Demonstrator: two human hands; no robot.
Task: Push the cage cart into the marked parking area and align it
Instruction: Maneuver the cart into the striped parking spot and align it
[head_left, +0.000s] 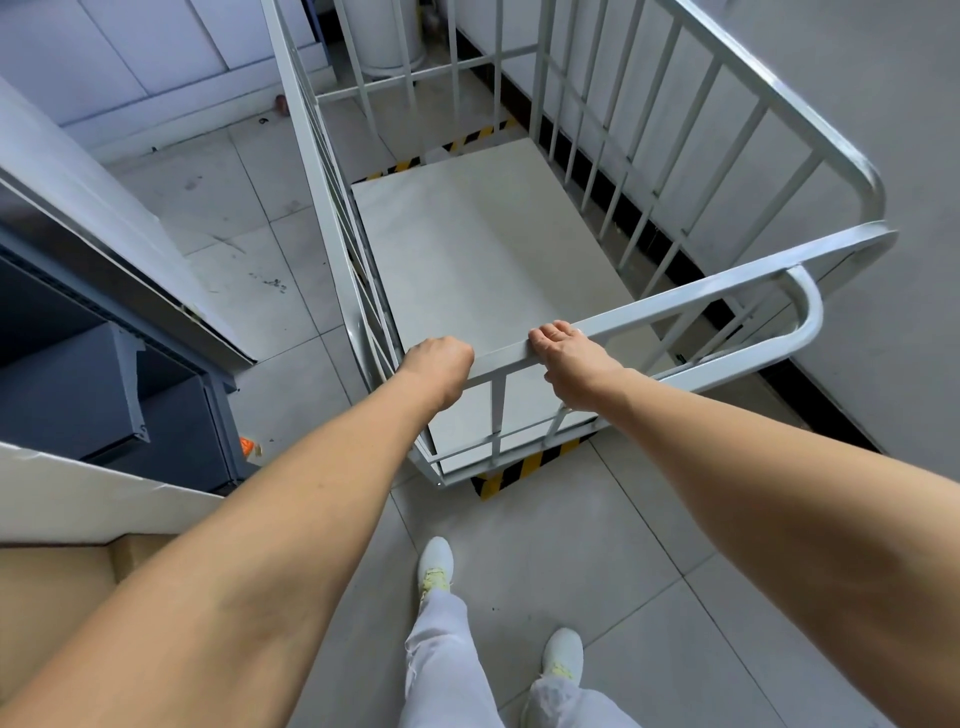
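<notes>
A grey metal cage cart (675, 306) with barred sides and a pale flat deck (483, 260) stands in front of me on the tiled floor. Yellow-and-black hazard tape (524, 465) marks the floor under its near end, and more hazard tape (467, 140) shows beyond its far end. My left hand (439, 364) grips the near top rail at the cart's left corner. My right hand (566, 356) holds the same rail further right, fingers curled over it. The cart's right side runs close along a grey wall.
A dark grey metal cabinet (104, 374) with a pale top stands to the left. A cardboard box (57, 587) sits at the lower left. A white cylinder (387, 36) stands beyond the cart. A grey wall (857, 104) with a black skirting is on the right.
</notes>
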